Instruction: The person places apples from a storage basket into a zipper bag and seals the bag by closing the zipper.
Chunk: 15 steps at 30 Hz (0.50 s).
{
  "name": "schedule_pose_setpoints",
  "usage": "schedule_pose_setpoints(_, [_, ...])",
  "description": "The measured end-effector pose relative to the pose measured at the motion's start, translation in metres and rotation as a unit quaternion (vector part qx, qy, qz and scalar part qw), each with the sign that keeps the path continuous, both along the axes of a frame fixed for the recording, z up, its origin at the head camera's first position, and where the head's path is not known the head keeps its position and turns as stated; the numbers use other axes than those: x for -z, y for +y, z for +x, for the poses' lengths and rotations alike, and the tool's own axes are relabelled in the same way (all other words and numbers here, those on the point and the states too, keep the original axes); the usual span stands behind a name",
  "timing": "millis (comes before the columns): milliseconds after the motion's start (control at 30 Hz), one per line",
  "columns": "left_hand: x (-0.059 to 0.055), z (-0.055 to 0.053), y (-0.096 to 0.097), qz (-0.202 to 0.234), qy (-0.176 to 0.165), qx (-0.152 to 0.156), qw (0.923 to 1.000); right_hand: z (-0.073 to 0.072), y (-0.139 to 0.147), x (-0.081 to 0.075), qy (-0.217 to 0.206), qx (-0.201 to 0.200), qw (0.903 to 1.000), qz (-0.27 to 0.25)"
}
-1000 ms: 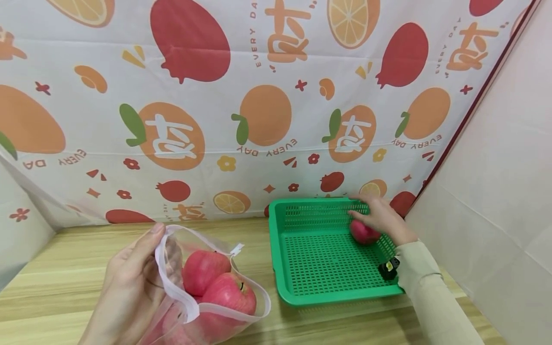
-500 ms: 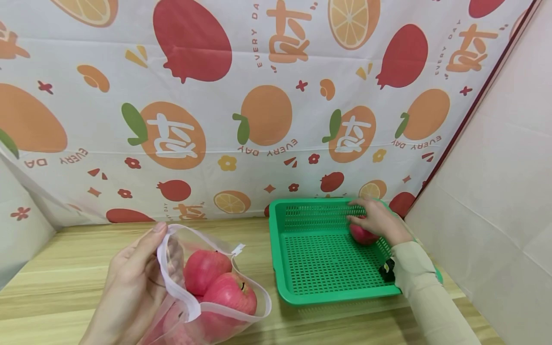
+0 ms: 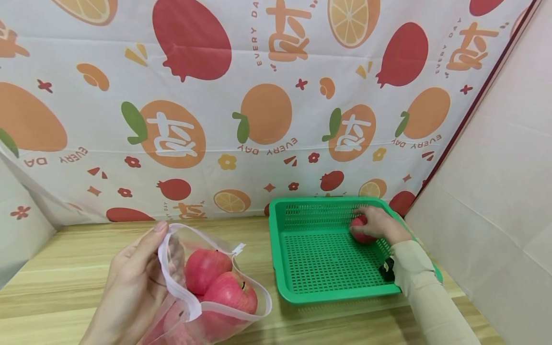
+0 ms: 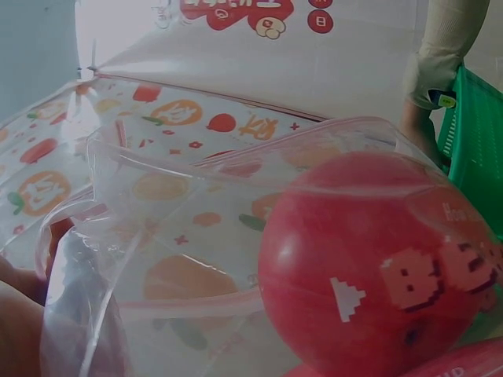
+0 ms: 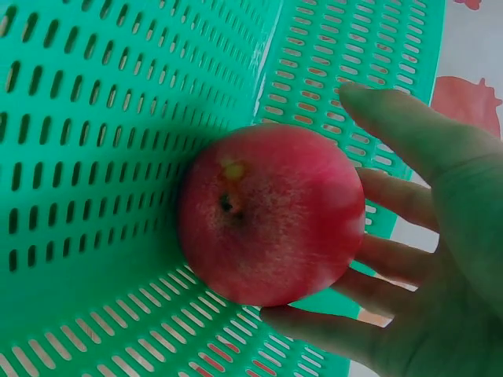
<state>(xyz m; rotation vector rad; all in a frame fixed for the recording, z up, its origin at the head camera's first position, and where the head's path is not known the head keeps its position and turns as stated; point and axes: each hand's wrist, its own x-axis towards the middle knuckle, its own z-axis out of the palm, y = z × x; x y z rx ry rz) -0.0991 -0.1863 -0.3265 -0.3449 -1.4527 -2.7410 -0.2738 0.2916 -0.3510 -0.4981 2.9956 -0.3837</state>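
Note:
My left hand (image 3: 129,282) grips the white-edged rim of a clear zip bag (image 3: 178,292), its thumb lying along the rim. Several red apples (image 3: 230,294) fill the bag, and its mouth gapes. In the left wrist view, printed letters on the film overlap one bagged apple (image 4: 354,259). My right hand (image 3: 381,225) reaches into a green plastic basket (image 3: 278,268) at a single apple (image 3: 360,235) in its back right corner. The right wrist view shows the fingers (image 5: 393,267) spread along that apple's side. The thumb (image 5: 409,126) stands off it.
The basket, with slotted walls and floor, rests on a wood-grain table (image 3: 64,268). Behind it hangs a fruit-print cloth (image 3: 267,177). A pale wall (image 3: 487,191) bounds the right side. A small black device (image 3: 386,270) sits at the right wrist.
My right hand has come down from over the basket's back rim to the apple in the corner. The left hand and the bag have hardly shifted.

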Motion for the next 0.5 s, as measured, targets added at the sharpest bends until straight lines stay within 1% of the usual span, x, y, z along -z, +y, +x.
schedule_pose_setpoints(200, [-0.0004, 0.0001, 0.0008, -0.008, 0.002, -0.002, 1.0, -0.0003, 0.0002, -0.0004, -0.012, 0.008, 0.9998, 0.016])
schedule_pose_setpoints(500, [-0.0008, 0.0005, 0.0022, -0.011, -0.003, 0.001, 0.9999, 0.0023, -0.0022, -0.0008, -0.044, 0.03, 0.9986, 0.004])
